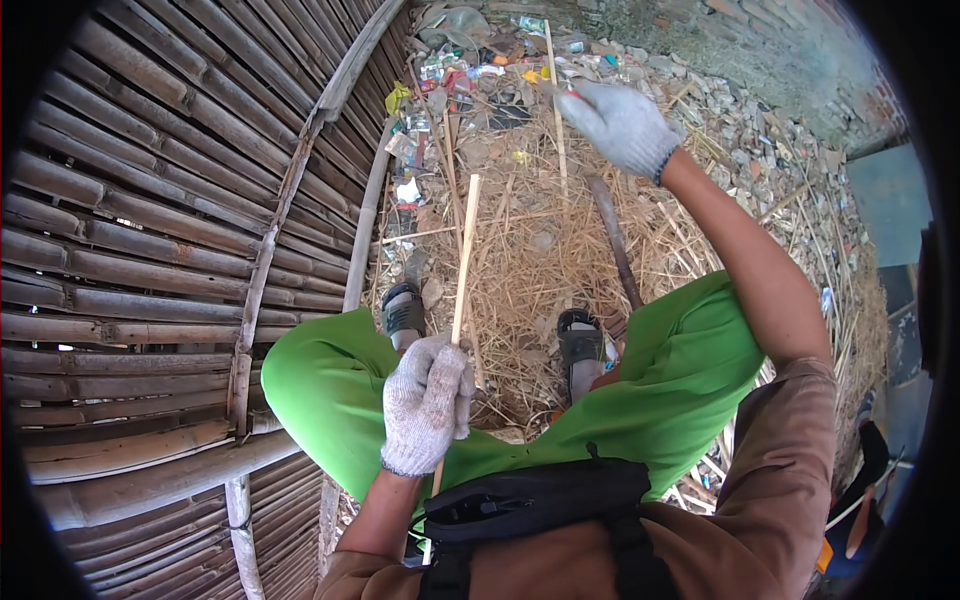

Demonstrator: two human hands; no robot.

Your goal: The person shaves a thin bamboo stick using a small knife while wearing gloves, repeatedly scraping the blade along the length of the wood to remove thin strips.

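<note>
Black pouch [545, 495]; left grip [427, 405] clasping pale strip [466, 260], aimed lengthwise forward, slightly rightward; right grip [622, 128] unclear.

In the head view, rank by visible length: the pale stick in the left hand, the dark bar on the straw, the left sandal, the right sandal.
1. Pale stick, in the left hand
2. Dark bar
Left sandal and right sandal: shortest, too close to rank.

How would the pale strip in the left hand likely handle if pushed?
The pale strip is probably fairly stiff, since it runs straight beyond the left hand. It looks slim, so it is likely light for its length and might flex if pushed sideways.
</note>
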